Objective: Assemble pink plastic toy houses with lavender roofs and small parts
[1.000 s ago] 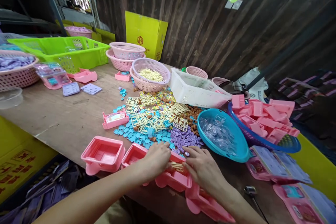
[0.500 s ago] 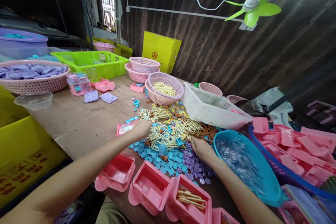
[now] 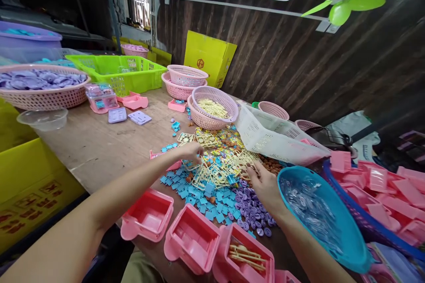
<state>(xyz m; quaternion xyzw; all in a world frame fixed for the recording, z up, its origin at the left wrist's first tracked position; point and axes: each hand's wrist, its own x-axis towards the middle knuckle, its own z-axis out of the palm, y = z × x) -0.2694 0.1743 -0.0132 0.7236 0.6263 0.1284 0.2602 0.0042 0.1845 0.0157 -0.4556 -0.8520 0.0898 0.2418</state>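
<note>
My left hand [image 3: 191, 152] is over the left part of a pile of cream plastic frames [image 3: 217, 172], its fingers curled together. What they pinch, if anything, is too small to make out. At the pile's right side, my right hand [image 3: 265, 185] has its fingers bent against the frames, with their grip partly hidden. Small blue plastic pieces [image 3: 195, 201] spread in front of the frames, and purple discs [image 3: 250, 208] lie beside my right hand. Pink boxes stand along the near edge: two with nothing visible inside [image 3: 151, 214] [image 3: 194, 234], and one [image 3: 244, 258] containing cream sticks.
A blue basin [image 3: 357, 252] with clear bags stands at the right, beside a basket of pink parts [image 3: 372, 199]. Behind the pile are a lilac basket [image 3: 215, 93] of cream sticks and a white basket [image 3: 282, 141]. A green crate [image 3: 139, 82] sits at the back left.
My left hand has shifted slightly up and right, its fingers now showing more. My right hand has turned and moved a little right over the frames. The camera view has tilted down slightly.
</note>
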